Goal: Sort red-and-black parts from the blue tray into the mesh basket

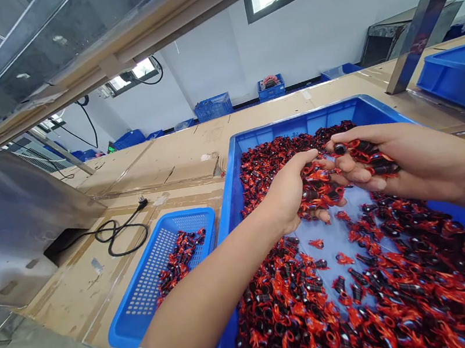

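Observation:
Both of my hands are over a big blue bin [231, 198] that holds a great many small black-and-red parts [284, 330]. Each part has a dark, tube-like end and a red, ragged end; their exact kind I cannot make out. My left hand [286, 192] curls around a clump of these parts [320, 186], thumb on top. Palm up, my right hand [392, 154] cups several more, one black end [340, 148] showing near its thumb. The fingers of the two hands meet or nearly meet. Beneath them a patch of pale bin floor [326, 265] shows between the parts.
A smaller blue perforated basket [144, 288] with some of the same parts stands left, partly behind my left forearm. A black cable with a plug [125, 238] lies on the cardboard-covered table [179, 173]. Another blue bin [456, 80] and a metal post [418, 38] are at right.

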Tool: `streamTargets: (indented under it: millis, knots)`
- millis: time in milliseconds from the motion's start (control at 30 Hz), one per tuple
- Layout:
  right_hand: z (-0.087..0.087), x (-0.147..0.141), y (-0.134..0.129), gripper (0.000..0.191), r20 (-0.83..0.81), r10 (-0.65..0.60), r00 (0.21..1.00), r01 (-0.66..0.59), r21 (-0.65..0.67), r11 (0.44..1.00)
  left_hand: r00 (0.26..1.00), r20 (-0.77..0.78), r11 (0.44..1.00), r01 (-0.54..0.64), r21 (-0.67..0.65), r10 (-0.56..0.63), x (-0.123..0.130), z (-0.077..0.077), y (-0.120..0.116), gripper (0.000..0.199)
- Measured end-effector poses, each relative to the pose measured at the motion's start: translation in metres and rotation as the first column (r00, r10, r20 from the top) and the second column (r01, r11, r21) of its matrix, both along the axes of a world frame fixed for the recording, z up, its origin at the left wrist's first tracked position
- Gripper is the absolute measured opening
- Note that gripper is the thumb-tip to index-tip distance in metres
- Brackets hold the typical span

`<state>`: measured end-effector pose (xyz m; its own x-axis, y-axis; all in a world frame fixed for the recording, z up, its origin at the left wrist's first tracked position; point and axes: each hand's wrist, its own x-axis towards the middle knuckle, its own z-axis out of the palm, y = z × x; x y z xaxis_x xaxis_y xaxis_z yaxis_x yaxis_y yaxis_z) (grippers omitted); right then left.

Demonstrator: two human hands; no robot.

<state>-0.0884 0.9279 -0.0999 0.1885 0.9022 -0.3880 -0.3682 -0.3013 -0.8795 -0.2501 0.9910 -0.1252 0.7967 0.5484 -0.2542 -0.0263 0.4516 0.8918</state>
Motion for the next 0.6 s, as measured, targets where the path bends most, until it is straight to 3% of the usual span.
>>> streamTargets:
  millis: [100, 200, 267, 367, 467, 600]
  knots:
    - [0.006, 0.004, 0.001, 0.011, -0.162, -0.098, 0.982, 0.112, 0.082, 0.99, 1.0, 0.004, 0.996, -0.018, -0.089, 0.019, -0.001, 0.002, 0.003, 0.056]
    - [0.01, 0.01, 0.0, 0.019, -0.303, -0.064, 0.951, 0.117, 0.16, 0.98, 0.999, 0.031, 0.985, -0.013, -0.173, 0.019, -0.002, 0.005, 0.005, 0.057]
    - [0.008, 0.014, 0.001, 0.026, -0.297, -0.042, 0.954, 0.093, 0.162, 0.982, 0.999, 0.043, 0.976, -0.013, -0.218, 0.023, -0.003, 0.007, 0.005, 0.055]
    - [-0.002, 0.018, 0.003, 0.03, -0.168, 0.07, 0.983, -0.044, 0.155, 0.987, 0.998, 0.052, 0.966, -0.013, -0.258, 0.028, -0.004, 0.008, 0.004, 0.053]
    - [-0.011, 0.015, 0.004, 0.038, 0.081, 0.176, 0.981, -0.189, 0.195, 0.962, 0.997, 0.072, 0.962, 0.01, -0.274, 0.01, -0.004, 0.007, 0.005, 0.054]
    - [-0.009, 0.006, -0.001, 0.025, 0.396, -0.004, 0.918, -0.152, 0.363, 0.919, 0.987, 0.155, 0.95, 0.091, -0.297, -0.046, -0.008, 0.007, 0.008, 0.053]
